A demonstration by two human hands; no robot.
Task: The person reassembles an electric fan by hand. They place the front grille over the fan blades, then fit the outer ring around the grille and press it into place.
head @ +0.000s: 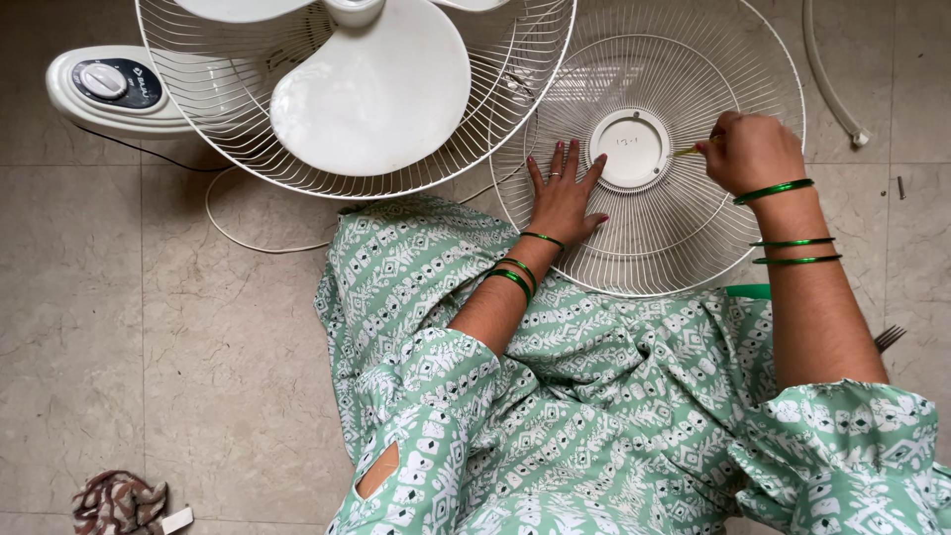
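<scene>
Far left on the tile floor: rag (117, 502), then fan base (117, 89) with its dial, cord trailing. Fan with white blades (371, 84) lies in its rear cage. Loose front grille (654, 149) lies flat just right of it, partly on the lap. Left hand (565, 198) open, fingers spread, pressing the wires beside the centre cap (631, 149). Right hand (750, 151) closed around a thin yellowish tool (686, 152), tip at the cap's edge. Best keep the left palm firm so the grille can't spin, tool kept low, gentle leverage.
</scene>
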